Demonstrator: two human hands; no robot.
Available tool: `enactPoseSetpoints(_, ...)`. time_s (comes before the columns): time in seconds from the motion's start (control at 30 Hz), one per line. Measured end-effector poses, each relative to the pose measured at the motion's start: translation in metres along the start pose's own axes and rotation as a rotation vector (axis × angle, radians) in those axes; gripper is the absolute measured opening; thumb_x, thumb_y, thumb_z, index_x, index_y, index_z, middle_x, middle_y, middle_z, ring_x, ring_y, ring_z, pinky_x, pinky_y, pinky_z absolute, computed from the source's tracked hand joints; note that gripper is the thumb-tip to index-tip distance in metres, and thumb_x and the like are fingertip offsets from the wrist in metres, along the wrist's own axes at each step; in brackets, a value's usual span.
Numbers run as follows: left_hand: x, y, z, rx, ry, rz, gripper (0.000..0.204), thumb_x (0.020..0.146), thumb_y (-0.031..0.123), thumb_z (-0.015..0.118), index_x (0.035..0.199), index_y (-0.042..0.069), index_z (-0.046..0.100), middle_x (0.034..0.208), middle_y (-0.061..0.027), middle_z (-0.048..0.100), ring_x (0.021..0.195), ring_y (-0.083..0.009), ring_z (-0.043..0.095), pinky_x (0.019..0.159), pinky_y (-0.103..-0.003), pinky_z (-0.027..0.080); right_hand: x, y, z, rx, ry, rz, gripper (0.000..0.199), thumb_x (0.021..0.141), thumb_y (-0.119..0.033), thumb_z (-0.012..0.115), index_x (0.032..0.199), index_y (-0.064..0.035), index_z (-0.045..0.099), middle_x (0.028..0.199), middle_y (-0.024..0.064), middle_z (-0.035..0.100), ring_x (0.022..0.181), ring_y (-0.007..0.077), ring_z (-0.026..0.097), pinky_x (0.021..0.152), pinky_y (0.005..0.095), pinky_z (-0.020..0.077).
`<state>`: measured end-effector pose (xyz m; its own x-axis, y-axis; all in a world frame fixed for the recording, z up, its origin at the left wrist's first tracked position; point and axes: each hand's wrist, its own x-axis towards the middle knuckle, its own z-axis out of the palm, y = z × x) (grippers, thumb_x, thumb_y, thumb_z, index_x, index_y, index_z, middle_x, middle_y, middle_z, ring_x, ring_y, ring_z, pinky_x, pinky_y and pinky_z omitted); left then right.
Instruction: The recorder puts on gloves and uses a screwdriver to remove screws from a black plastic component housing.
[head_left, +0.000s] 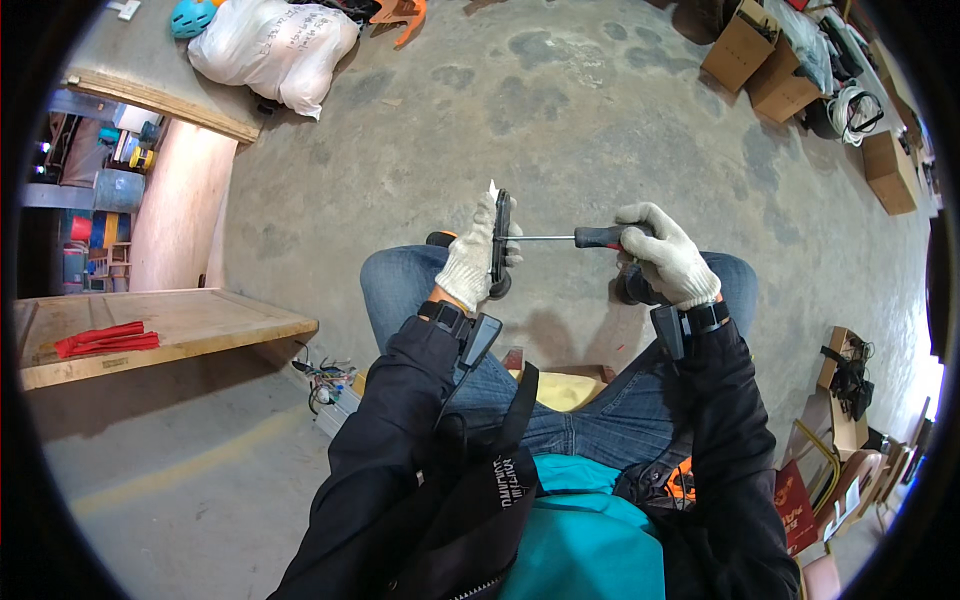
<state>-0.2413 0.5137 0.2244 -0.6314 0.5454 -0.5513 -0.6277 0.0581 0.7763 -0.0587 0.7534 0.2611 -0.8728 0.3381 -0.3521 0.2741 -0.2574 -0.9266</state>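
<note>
My left hand (pixel 470 262), in a white knitted glove, is closed on a long, flat black piece (pixel 501 230) held upright on edge above my knees. What kind of part it is, I cannot tell. A pale pointed tip shows at the top of this grip. My right hand (pixel 668 258), gloved alike, grips the dark handle of a screwdriver (pixel 597 237) between thumb and fingers. Its thin metal shaft runs level to the left, and the tip meets the face of the black piece. Whether a screw sits there is too small to make out.
To the left stands a wooden board (pixel 190 330) with red strips (pixel 108 340) on it. Loose wires (pixel 335 382) lie by my left leg. A white sack (pixel 275 50) is at the far left, cardboard boxes (pixel 742 47) at the far right. Chairs (pixel 860 480) stand at the near right.
</note>
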Motion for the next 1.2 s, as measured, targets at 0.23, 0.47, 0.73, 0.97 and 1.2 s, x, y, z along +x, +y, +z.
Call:
enactPoseSetpoints(0.23, 0.002, 0.0, -0.003, -0.014, -0.014, -0.047, 0.07, 0.095, 0.074, 0.055, 0.127, 0.013, 0.062, 0.086, -0.0039, 0.062, 0.064, -0.0137, 0.058, 0.056, -0.028, 0.053, -0.004, -0.021, 0.015, -0.143, 0.071, 0.116, 0.044, 0.102, -0.04, 0.061, 0.124, -0.0011, 0.064, 0.096, 0.0046, 0.066, 0.075, 0.0098, 0.058, 0.067, 0.0264, 0.0489)
enactPoseSetpoints(0.47, 0.003, 0.001, -0.001, 0.043, 0.01, -0.042, 0.067, 0.096, 0.073, 0.054, 0.126, 0.013, 0.062, 0.086, -0.0039, 0.062, 0.063, -0.0132, 0.058, 0.055, -0.027, 0.052, -0.002, -0.015, 0.01, -0.107, 0.074, 0.081, 0.041, 0.105, -0.039, 0.058, 0.121, -0.0022, 0.065, 0.092, 0.0033, 0.065, 0.069, 0.009, 0.056, 0.063, 0.0252, 0.0463)
enactPoseSetpoints(0.73, 0.011, -0.005, -0.008, 0.076, -0.012, -0.03, 0.068, 0.1, 0.073, 0.048, 0.125, 0.013, 0.068, 0.084, -0.0053, 0.068, 0.063, -0.0139, 0.064, 0.058, -0.03, 0.056, 0.0, -0.013, 0.015, 0.027, 0.111, 0.036, 0.042, 0.105, -0.04, 0.059, 0.125, -0.0025, 0.063, 0.089, 0.0045, 0.064, 0.065, 0.0095, 0.057, 0.058, 0.026, 0.0457)
enactPoseSetpoints(0.97, 0.008, -0.001, -0.004, 0.068, 0.054, -0.037, 0.065, 0.1, 0.071, 0.049, 0.123, 0.013, 0.067, 0.085, -0.0054, 0.068, 0.063, -0.0137, 0.064, 0.057, -0.03, 0.057, -0.003, -0.02, 0.009, -0.101, 0.015, 0.139, 0.041, 0.105, -0.042, 0.058, 0.117, -0.004, 0.067, 0.089, 0.0028, 0.064, 0.063, 0.0076, 0.054, 0.058, 0.0236, 0.045)
enactPoseSetpoints(1.2, 0.008, -0.004, -0.003, 0.041, 0.041, -0.036, 0.065, 0.098, 0.071, 0.053, 0.126, 0.013, 0.065, 0.086, -0.0044, 0.066, 0.064, -0.0134, 0.062, 0.056, -0.029, 0.056, 0.002, -0.002, 0.011, 0.093, 0.096, -0.105, 0.045, 0.105, -0.041, 0.06, 0.129, -0.0037, 0.061, 0.1, 0.0047, 0.064, 0.076, 0.0098, 0.06, 0.068, 0.0258, 0.0499)
